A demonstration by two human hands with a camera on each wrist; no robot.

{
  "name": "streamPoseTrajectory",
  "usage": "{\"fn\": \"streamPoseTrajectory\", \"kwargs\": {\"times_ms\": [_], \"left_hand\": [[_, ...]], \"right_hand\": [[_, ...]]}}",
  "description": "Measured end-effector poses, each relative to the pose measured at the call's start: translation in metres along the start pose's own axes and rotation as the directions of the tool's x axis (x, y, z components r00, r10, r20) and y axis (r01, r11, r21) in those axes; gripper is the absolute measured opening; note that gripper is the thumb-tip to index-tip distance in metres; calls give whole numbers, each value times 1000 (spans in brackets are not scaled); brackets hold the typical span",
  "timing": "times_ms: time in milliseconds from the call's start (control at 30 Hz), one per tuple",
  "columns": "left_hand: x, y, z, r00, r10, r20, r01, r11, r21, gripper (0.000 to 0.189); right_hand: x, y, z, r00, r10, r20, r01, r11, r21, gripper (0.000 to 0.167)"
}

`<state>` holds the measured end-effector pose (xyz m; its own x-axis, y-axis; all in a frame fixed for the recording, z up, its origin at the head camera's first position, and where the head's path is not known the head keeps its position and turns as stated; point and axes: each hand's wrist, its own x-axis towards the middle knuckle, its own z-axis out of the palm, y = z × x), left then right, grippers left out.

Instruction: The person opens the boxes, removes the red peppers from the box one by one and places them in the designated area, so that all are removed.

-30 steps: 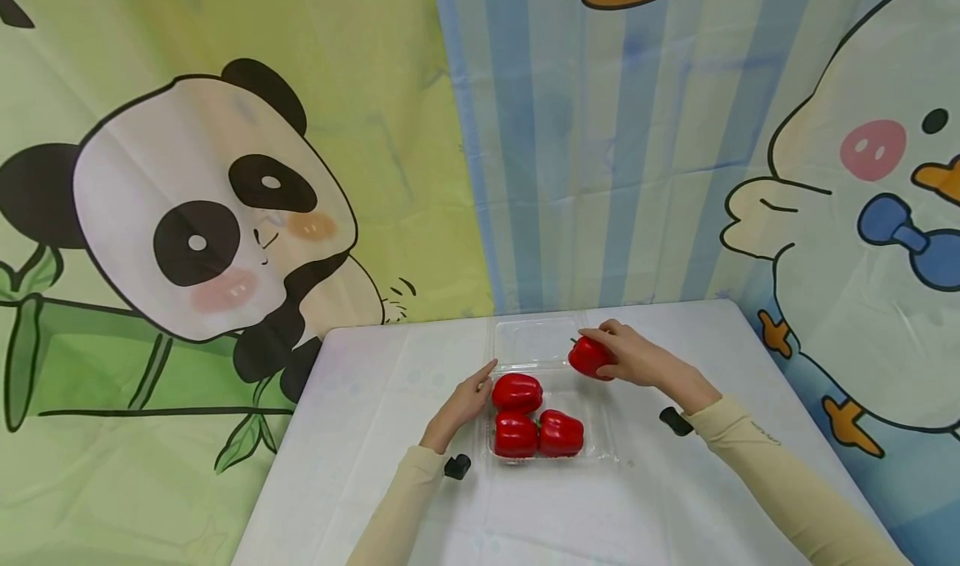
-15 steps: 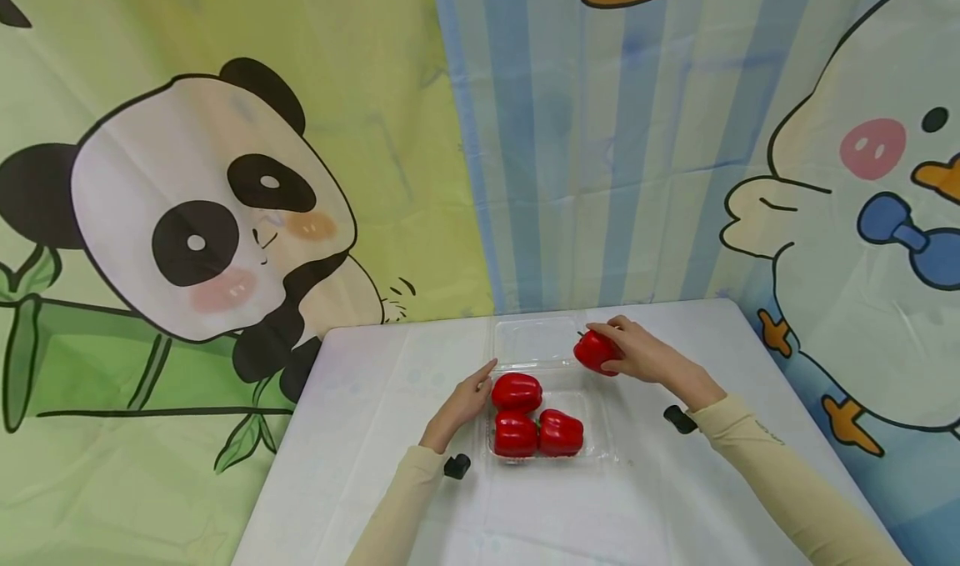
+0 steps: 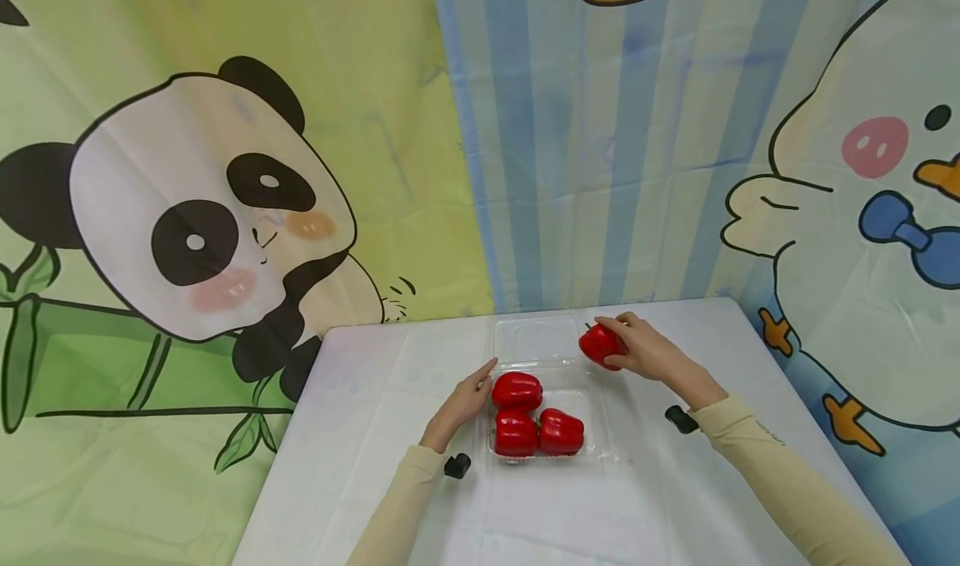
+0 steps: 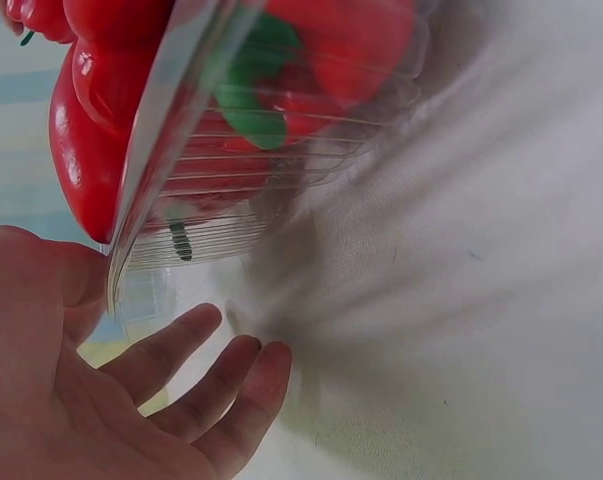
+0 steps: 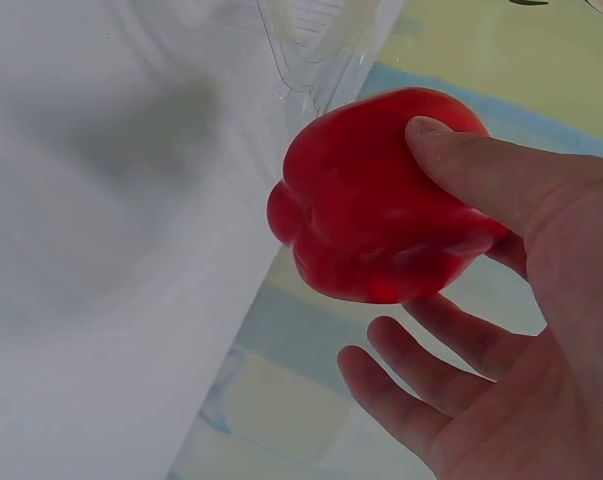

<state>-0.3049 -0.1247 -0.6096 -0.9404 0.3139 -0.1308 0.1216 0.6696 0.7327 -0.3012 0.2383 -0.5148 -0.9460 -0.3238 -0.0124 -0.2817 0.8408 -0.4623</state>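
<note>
Desk edges: white desk [image 3: 660,499]; the back edge runs just behind the tray lid [image 3: 536,338], which lies flat; side edges slope outward toward the viewer, both well apart from the tray.
Room to move: bare desk surface spreads right of the transparent tray [image 3: 596,424] and in front of it; behind the lid only a narrow strip, then the printed backdrop [image 3: 585,132].
Tray rim: the left-hand grip [image 3: 459,403] sits just outside the back left corner, index fingertip touching or almost touching it. The left wrist view shows part of that hand against the rim, three fingers loosely stretched beside the ribbed wall; holding nothing.
Tray contents: three red peppers, one back left [image 3: 516,392], one front left [image 3: 514,436], one front right [image 3: 562,433], close together.
Right-hand grip [image 3: 641,351]: narrow, holding the red bell pepper [image 3: 602,346]; thumb on its near side in the right wrist view, lower fingers spread below, off it.
Held pepper: at the fingertips, left of the palm in the head view, green stem pointing up and left; it overlaps the lid's right edge there. Exact height above the desk: cannot tell.
Nearest edge to it: the desk's back edge, near; right edge farther off.
</note>
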Motion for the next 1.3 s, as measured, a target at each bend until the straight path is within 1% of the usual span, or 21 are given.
{"fn": "streamPoseTrajectory", "kwargs": {"times_ms": [233,467,800,1000,1300], "left_hand": [[0,0,-1,1000,0,-3,0,1000,1,50],[2,0,-1,1000,-18,-2,18,1000,-6,50],[1,0,0,1000,-9,2,9,1000,-12,50],[2,-2,0,1000,13,-9,-13,1000,7,50],[2,-2,0,1000,16,-14,-16,1000,-4,49]], "right_hand": [[1,3,2,1000,22,-12,-22,1000,-12,75],[2,7,7,999,31,-34,-31,999,-8,73],[4,12,9,998,57,-37,-57,998,5,74],[6,17,10,997,67,-40,-67,998,3,72],[7,24,10,996,87,-36,-86,996,20,72]]}}
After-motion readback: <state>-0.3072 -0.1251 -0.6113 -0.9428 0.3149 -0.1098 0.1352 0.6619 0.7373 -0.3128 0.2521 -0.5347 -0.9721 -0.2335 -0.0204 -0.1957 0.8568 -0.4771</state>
